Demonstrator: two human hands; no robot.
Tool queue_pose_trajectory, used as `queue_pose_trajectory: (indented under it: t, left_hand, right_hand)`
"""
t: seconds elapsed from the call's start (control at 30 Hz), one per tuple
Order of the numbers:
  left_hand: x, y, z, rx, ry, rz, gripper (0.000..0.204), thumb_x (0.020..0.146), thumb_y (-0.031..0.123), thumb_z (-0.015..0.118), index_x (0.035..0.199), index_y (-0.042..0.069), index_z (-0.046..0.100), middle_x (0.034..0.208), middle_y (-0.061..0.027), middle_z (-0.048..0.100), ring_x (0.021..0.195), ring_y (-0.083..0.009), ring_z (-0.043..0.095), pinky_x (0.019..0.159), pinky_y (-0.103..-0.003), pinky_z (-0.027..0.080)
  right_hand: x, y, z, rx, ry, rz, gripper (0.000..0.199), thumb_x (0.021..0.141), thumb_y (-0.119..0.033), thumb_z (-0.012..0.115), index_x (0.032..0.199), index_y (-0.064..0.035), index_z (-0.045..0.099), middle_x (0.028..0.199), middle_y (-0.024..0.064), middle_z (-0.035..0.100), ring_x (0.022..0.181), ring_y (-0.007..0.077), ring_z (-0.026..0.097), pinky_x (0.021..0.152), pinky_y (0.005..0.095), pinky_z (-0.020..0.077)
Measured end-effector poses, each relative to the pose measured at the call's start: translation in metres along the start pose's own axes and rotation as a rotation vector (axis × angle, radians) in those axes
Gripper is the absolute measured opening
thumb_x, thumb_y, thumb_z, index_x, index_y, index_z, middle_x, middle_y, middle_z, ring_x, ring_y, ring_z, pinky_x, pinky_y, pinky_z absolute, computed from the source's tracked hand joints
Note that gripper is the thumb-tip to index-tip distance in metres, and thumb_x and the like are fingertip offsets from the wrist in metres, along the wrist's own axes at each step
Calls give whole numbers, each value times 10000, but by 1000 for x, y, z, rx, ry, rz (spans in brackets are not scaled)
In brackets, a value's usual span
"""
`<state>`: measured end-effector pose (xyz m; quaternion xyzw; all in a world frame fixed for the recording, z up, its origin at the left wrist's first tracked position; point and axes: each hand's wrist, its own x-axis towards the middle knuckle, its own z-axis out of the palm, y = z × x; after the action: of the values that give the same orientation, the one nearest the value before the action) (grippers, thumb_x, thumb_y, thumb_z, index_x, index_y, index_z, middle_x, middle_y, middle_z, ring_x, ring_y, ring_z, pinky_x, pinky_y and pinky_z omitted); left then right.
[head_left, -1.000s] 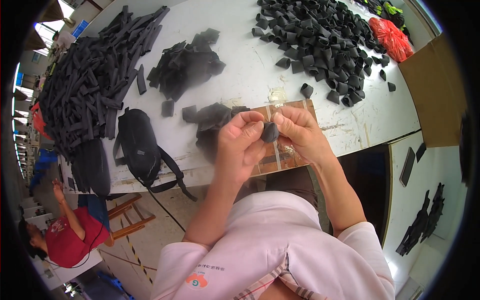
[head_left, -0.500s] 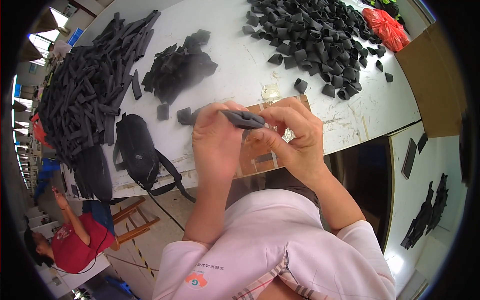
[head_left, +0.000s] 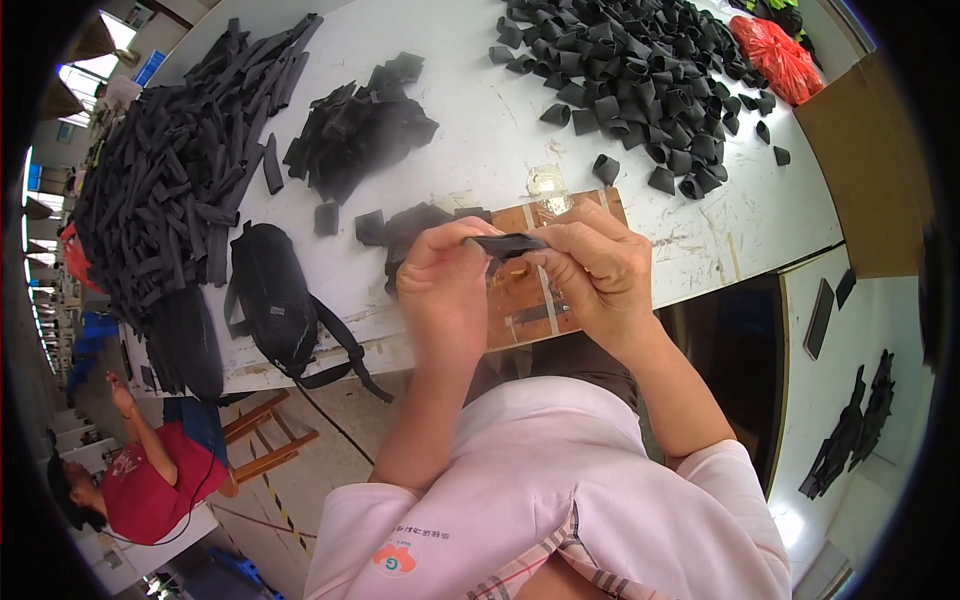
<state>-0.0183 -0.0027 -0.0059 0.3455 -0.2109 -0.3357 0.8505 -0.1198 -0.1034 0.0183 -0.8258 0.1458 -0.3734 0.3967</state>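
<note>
My left hand (head_left: 440,290) pinches one end of a small dark grey fabric piece (head_left: 507,244). The fingers of my right hand (head_left: 603,275) are closed on its other end, so the piece spans the gap between both hands. Beneath them lies a brown wooden board (head_left: 528,300) with pale strips across it, at the table's near edge. Loose dark fabric pieces (head_left: 405,232) rest just beyond my left hand, partly hidden by it.
Long dark fabric strips (head_left: 165,170) are heaped at the left, flat pieces (head_left: 350,140) at the centre. Short dark tubes (head_left: 640,90) and a red plastic bag (head_left: 775,58) lie far right. A black pouch (head_left: 272,300) with a strap sits near the front edge. A seated person (head_left: 165,475) is at lower left.
The fabric piece has turned and now looks flatter and more level between my hands. My left hand has shifted slightly right and down, uncovering more of the loose pieces behind it.
</note>
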Motion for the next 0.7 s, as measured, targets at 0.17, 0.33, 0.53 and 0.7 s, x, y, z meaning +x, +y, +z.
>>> queue_pose_trajectory:
  t: [0.17,0.33,0.53,0.7]
  left_hand:
    - [0,0,-4,-115,1,-40,82,811,24,555,889,19,580,891,-95,557,876,-184,506,854,-306,383]
    - [-4,-6,-2,32,49,-1,152,783,-86,482,874,1,567,905,-98,570,831,-130,521,763,-251,415]
    - [-1,-7,-7,70,-1,-41,121,827,59,541,938,11,542,942,-99,549,872,-163,513,813,-287,395]
    - [-16,8,19,181,57,50,326,724,-106,412,1040,-43,465,986,-103,548,853,-143,515,802,-277,406]
  right_hand:
    - [6,0,-5,-54,-28,-102,138,657,-14,663,775,-7,591,697,72,543,597,207,495,500,287,405]
    - [-1,10,2,-31,-21,-125,134,648,-10,657,749,-6,568,674,67,514,593,218,477,481,302,389]
    - [2,2,-1,-165,9,-187,102,672,-27,653,728,-12,570,626,67,472,556,204,456,470,281,370]
    - [-6,-25,-16,619,133,336,175,815,-125,590,701,8,580,635,23,542,500,75,433,462,231,380]
